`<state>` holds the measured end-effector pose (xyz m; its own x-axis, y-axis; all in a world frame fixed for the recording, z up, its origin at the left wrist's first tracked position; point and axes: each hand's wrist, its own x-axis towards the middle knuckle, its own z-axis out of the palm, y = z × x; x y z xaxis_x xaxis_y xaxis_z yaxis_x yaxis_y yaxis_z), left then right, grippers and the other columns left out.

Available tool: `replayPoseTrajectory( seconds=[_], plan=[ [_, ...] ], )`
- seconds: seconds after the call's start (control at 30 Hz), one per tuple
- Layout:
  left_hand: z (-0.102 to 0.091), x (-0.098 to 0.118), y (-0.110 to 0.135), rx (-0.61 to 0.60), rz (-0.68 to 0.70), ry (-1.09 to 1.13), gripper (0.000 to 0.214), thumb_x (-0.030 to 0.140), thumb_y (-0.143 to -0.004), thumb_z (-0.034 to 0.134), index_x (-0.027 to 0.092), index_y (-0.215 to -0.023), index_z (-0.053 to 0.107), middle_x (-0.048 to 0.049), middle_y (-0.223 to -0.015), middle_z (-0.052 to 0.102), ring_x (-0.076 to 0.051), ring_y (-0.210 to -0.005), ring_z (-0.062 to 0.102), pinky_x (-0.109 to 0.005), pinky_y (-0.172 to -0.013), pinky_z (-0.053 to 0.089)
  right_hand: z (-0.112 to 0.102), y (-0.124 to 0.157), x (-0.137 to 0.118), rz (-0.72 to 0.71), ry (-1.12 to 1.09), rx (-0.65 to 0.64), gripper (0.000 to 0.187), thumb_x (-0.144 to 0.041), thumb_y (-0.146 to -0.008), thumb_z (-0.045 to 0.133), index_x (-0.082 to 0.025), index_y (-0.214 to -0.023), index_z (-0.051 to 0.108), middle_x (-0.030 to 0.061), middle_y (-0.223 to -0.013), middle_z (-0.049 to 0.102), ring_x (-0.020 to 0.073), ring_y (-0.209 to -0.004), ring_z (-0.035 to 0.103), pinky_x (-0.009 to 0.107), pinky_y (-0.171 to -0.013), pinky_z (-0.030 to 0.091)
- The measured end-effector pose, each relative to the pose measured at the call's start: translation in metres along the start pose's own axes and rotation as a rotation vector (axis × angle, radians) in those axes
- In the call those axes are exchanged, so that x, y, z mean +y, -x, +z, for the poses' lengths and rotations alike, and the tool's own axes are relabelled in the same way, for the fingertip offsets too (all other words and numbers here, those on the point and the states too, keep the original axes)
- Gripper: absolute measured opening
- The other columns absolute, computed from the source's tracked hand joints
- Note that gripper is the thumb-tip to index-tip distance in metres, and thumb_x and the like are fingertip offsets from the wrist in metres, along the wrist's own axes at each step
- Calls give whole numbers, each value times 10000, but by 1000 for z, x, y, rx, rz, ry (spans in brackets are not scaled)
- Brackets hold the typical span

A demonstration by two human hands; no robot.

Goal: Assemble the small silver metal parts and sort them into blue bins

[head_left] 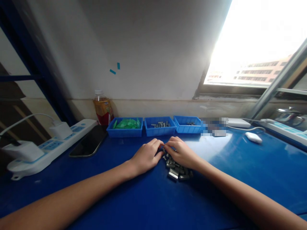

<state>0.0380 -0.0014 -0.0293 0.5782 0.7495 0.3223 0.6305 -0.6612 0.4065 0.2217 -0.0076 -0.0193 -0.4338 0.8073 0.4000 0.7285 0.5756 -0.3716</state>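
Observation:
My left hand [146, 156] and my right hand [182, 152] rest on the blue table [148, 204], fingertips meeting at the far end of a small pile of several grey metal pieces [177, 171]. The fingers of both hands are curled and pinch at a piece between them; what exactly they grip is too small to see. Behind the hands stand three blue trays: the left tray [125, 132] holds green plastic bits, the middle tray [160, 130] several metal pieces, the right tray [188, 128] a few.
A dark phone [89, 144] and a white power strip [51, 145] with chargers lie at the left. A bottle [103, 110] stands by the wall. A white mouse [253, 137], a white box [238, 122] and another power strip [285, 130] sit at the right under the window.

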Motion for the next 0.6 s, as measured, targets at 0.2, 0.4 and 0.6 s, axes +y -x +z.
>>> replayPoseTrajectory(
  seconds=[0.2,0.4,0.6],
  plan=[
    [-3,0,0,41,-17,90,138,237,-806,558,190,-932,592,-49,-954,621,-200,-860,593,-290,-750,465,0,0,1,11,-64,4,136,-121,-832,545,-178,-758,644,23,-751,603,161,-749,527,295,-700,411],
    [-6,-3,-5,17,-10,156,204,140,-810,490,184,-937,644,-41,-885,626,-166,-801,582,-260,-740,456,1,1,2,10,-48,30,168,-125,-848,514,-179,-717,605,17,-729,596,156,-736,524,293,-692,405],
    [-3,-2,-3,19,5,49,163,231,-835,521,205,-953,629,-43,-924,602,-178,-823,590,-268,-742,443,1,1,1,17,-37,-10,238,-161,-889,457,-185,-700,600,28,-745,594,163,-757,522,304,-711,402]
  ],
)
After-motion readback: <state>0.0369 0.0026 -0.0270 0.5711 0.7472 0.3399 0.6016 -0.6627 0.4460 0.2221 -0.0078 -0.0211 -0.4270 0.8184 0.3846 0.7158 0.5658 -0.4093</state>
